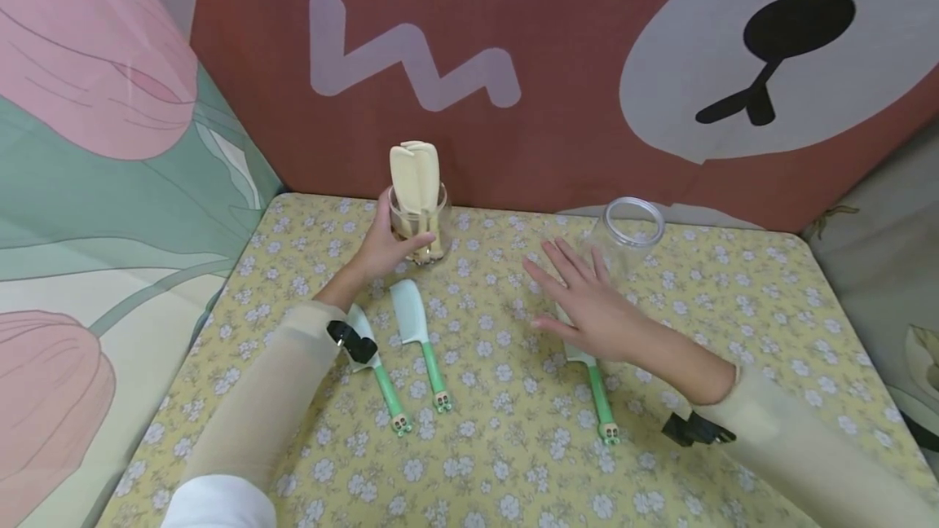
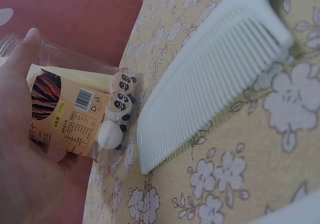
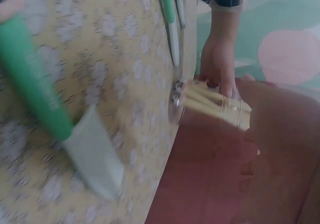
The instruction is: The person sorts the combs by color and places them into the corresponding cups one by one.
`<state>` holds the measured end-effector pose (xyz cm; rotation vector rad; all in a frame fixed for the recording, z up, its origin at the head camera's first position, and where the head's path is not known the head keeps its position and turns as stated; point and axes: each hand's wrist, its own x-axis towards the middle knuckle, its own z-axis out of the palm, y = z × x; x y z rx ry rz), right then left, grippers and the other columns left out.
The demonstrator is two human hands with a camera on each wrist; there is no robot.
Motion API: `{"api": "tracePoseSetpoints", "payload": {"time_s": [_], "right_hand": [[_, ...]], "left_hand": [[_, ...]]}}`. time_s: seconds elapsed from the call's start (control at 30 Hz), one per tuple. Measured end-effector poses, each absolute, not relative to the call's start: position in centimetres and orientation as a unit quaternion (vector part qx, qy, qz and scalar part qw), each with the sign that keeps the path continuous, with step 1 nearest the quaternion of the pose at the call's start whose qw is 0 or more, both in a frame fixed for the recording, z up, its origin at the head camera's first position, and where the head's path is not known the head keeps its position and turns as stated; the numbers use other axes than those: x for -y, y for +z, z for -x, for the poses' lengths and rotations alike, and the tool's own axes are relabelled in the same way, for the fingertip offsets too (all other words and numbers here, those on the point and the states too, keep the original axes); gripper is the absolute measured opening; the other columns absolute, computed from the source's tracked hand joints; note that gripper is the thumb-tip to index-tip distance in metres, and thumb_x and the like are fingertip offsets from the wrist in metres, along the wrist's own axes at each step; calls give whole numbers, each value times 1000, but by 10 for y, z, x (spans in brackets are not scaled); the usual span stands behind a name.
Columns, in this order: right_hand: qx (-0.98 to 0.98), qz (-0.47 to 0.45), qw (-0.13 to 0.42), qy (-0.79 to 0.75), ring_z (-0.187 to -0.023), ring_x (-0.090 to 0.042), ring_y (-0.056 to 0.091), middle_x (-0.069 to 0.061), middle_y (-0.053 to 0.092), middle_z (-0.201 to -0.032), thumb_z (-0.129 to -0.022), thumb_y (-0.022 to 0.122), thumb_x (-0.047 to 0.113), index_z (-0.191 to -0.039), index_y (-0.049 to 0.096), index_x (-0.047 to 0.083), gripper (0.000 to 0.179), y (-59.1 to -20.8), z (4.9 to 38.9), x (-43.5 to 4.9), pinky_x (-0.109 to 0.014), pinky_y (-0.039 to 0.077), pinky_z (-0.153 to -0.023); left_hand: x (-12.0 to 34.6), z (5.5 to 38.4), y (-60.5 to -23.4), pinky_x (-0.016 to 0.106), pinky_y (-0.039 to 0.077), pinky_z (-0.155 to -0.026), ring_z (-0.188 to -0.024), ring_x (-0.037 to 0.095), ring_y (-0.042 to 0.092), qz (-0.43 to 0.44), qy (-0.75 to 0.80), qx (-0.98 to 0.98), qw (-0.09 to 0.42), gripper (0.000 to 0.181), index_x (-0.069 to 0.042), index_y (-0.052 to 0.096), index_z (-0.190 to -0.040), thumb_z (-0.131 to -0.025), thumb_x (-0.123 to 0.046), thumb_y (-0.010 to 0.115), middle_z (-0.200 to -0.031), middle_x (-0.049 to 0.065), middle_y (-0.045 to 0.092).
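Note:
My left hand (image 1: 383,243) grips a clear plastic jar (image 1: 438,253) at the table's back. Several cream combs (image 1: 416,176) stand in it, heads up, their panda-face handle ends (image 2: 120,103) at the bottom. The jar's printed label (image 2: 77,116) shows in the left wrist view. My right hand (image 1: 592,306), fingers spread and holding nothing, hovers over a pale comb with a green handle (image 1: 600,398), covering part of its head. Two more such combs lie near my left arm: one comb (image 1: 412,314) fully visible, another comb (image 1: 380,373) partly hidden behind my wrist.
A second clear jar (image 1: 622,257) stands behind my right fingertips, overlapped by them in the head view. The flowered tablecloth (image 1: 506,446) reaches back to a red cloth wall (image 1: 513,161) with a bear face. A green and pink cloth (image 1: 242,169) hangs at the left.

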<state>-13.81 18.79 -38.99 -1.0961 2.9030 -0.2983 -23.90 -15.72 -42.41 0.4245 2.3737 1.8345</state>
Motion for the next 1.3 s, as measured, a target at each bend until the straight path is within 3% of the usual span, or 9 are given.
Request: {"api": "tracePoseSetpoints", "payload": {"time_s": [0.17,0.47,0.53,0.7,0.83,0.93,1.07,1.2,1.3], "right_hand": [[-923,367,-3,-117,-155,-37,1,-21,7,-169,-100,65,41,-162,26,10,80,-394,127,-214,-70,1,-117],[-909,363,-73,-192,-154,-38,16,-16,16,-168,-104,58,43,-160,30,8,72,-409,113,-259,-47,7,-125],[-914,339,-75,-208,-152,-41,17,-15,17,-168,-102,63,39,-160,30,9,73,-412,109,-267,-49,10,-125],[-917,290,-83,-262,-149,-47,21,-20,20,-166,-98,70,27,-161,29,10,77,-414,106,-283,-71,26,-111],[-909,252,-97,-318,-149,-45,21,-24,22,-164,-98,70,15,-161,28,9,76,-416,109,-296,-75,26,-107],[-897,228,-120,-358,-152,-30,22,-25,25,-162,-97,68,5,-160,29,7,74,-419,114,-304,-51,25,-120],[-858,201,-119,-458,-148,-10,28,-21,29,-161,-100,59,-6,-161,24,4,71,-427,127,-312,-17,26,-115],[-797,161,-95,-575,-144,-13,34,-7,33,-158,-103,51,-6,-162,19,6,68,-436,142,-320,-15,33,-110],[-764,141,-88,-623,-144,-17,34,-7,35,-155,-104,52,-4,-162,19,7,68,-442,152,-324,-14,34,-108]], "left_hand": [[158,240,-426,54,35,-114,-145,36,32,-139,604,-783,52,101,-12,1,-162,-93,-10,75,-160,20,24],[156,241,-426,54,34,-114,-145,36,32,-146,607,-780,47,101,-12,1,-161,-93,-9,75,-160,20,24],[156,241,-427,54,34,-114,-146,36,31,-144,608,-780,49,101,-12,1,-162,-93,-9,75,-160,20,23],[157,240,-427,54,34,-115,-146,36,30,-141,608,-779,52,101,-14,0,-162,-93,-10,75,-161,19,22],[157,239,-427,54,34,-114,-146,36,30,-141,609,-779,51,101,-13,0,-162,-93,-10,74,-161,20,22],[157,239,-427,55,34,-114,-146,36,30,-142,608,-779,51,101,-14,0,-162,-93,-9,74,-161,20,22],[157,240,-427,54,34,-114,-146,36,31,-143,606,-781,51,101,-14,0,-162,-93,-10,74,-161,19,22],[158,240,-426,55,34,-114,-146,36,31,-142,604,-783,52,101,-14,0,-162,-94,-10,74,-161,19,23],[158,239,-426,55,34,-114,-147,36,30,-141,603,-783,54,101,-14,0,-162,-94,-10,74,-161,19,22]]}}
